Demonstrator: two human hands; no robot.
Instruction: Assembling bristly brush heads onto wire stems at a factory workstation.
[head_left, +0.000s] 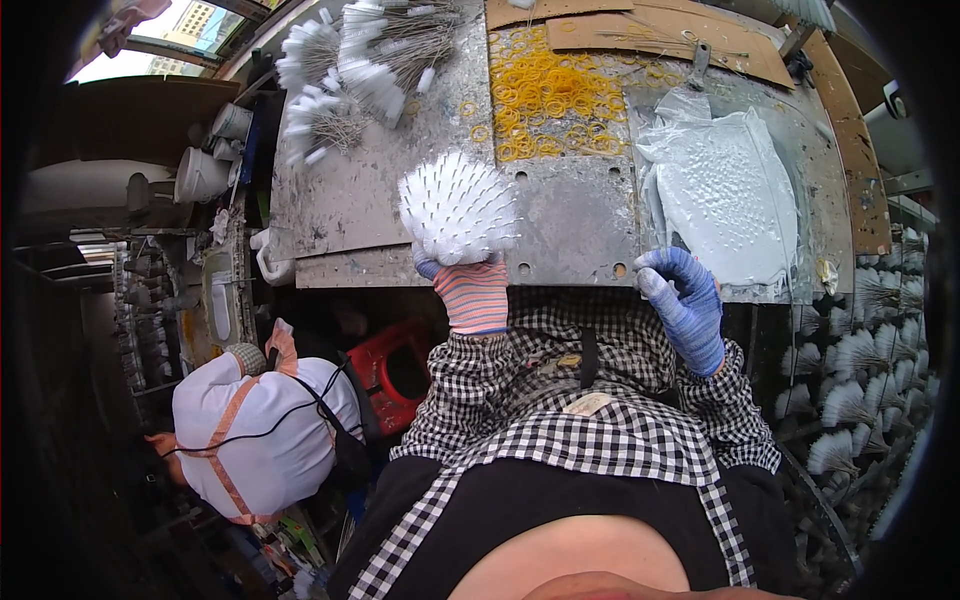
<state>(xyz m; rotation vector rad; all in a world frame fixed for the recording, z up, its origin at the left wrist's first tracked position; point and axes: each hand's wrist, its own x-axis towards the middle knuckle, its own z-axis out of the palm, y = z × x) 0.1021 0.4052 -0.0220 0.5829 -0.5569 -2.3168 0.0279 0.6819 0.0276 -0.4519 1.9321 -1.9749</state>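
My left hand (pixel 472 295), in a pink-and-blue striped glove, is closed around a bundle of white-bristled wire brushes (pixel 460 208). The bundle is held above the table's front edge, its bristle heads fanned into a dome with dark wire tips showing. My right hand (pixel 688 308), in a blue glove with whitened fingertips, is at the same edge, to the right. Its fingers are curled and its thumb is close to the index finger; anything between them is too small to make out. Nearest to it lies a sheet coated in thick white paste (pixel 730 200), pitted with dimples.
Yellow rubber bands (pixel 550 90) are scattered at the table's far middle. Loose white brushes (pixel 360 60) pile up far left. A scraper (pixel 700 65) stands behind the paste. Bundled brushes (pixel 850 400) fill a rack at right. A co-worker (pixel 265 435) sits lower left beside a red stool (pixel 385 375).
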